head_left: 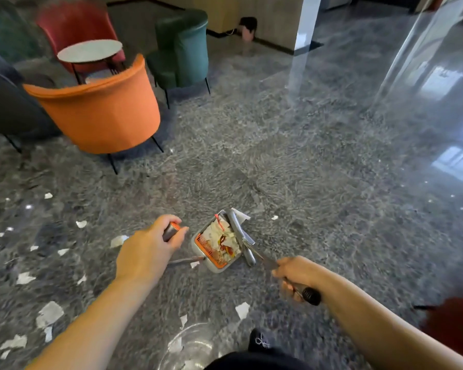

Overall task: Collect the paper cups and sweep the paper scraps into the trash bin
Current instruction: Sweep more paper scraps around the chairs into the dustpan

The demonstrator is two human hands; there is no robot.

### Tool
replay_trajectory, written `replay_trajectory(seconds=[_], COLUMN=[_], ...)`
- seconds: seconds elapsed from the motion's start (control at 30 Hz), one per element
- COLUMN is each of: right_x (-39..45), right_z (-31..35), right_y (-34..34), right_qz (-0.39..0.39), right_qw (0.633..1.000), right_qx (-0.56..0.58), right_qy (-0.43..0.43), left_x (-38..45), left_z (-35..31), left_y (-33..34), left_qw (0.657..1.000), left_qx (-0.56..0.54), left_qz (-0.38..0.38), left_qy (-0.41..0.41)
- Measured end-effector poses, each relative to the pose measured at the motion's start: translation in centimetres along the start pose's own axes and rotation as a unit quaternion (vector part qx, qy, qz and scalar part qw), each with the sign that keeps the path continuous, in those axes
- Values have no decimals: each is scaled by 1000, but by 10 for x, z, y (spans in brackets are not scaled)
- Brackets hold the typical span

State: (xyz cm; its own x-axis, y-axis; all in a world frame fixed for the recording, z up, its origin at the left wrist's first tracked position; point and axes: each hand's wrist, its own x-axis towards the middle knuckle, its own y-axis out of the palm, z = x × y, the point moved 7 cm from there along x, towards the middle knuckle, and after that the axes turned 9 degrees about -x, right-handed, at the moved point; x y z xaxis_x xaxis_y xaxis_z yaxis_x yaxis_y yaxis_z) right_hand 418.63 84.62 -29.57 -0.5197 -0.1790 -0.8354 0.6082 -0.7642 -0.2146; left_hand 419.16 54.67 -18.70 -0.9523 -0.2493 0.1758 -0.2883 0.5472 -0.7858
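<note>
A person looks down at a polished grey stone floor, both bare arms reaching forward. The left hand (151,243) is curled around the top of a long dustpan handle (170,231). The dustpan (216,245) sits on the floor just ahead and to the right of that hand, already loaded with crumpled paper and wrappers. The right hand (292,273) grips the dark handle of a broom (309,294), whose head (241,237) lies along the far edge of the pan, just ahead and to the left of that hand. Many white paper scraps (50,313) lie scattered behind and to the left of the left hand; a few sit near the pan. To sweep well, the pan lip probably needs to stay flat on the floor while the broom draws scraps toward it in short strokes. No trash bin or paper cups can be clearly made out.
</note>
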Motion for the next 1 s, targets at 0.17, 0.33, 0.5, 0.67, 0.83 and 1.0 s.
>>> replay_trajectory(seconds=[0.17, 0.33, 0.5, 0.67, 0.83, 1.0], right_x=[54, 129, 216, 276, 336, 417], right_z=[93, 176, 266, 349, 425, 491], right_y=[-61, -112, -162, -216, -284, -374], right_qz=[11, -1, -18, -37, -45, -54], right_qw=[999, 999, 996, 996, 995, 996], right_qx=[7, -28, -81, -78, -83, -65], right_qy=[-31, -23, -39, -33, -41, -34], left_x=[117, 239, 379, 511, 633, 758], left_z=[-9, 4, 18, 13, 1, -9], left_y=[7, 30, 59, 79, 111, 164], left_qw=[999, 1000, 999, 997, 996, 997], left_qx=[13, 14, 15, 9, 3, -3], left_qz=[-31, -14, 6, 32, 43, 34], left_qy=[12, 23, 48, 66, 74, 66])
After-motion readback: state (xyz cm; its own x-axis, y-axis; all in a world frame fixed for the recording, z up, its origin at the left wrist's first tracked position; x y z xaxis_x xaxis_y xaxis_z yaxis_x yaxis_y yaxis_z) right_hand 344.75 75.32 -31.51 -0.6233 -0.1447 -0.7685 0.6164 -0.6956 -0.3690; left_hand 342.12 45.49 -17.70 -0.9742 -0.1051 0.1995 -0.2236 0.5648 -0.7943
